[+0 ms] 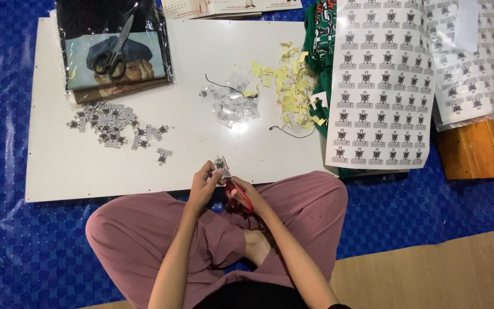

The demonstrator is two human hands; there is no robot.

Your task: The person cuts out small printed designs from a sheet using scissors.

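My left hand [204, 184] pinches a small black-and-white sticker piece [221, 166] just above my lap, at the near edge of the white board [58, 171]. My right hand [246, 196] grips red-handled scissors [241, 194], whose blades meet the sticker piece. A heap of cut-out stickers [112, 126] lies on the board to the left. Clear backing scraps [230, 103] and yellow paper offcuts [290, 80] lie in the middle and to the right.
Black scissors [114, 51] rest on a bagged printed shirt [115, 51] at the back left. Uncut sticker sheets [381, 86] lie over green cloth [321, 40] at right, beside a wooden block [470, 150]. A blue tarp [7, 114] covers the floor.
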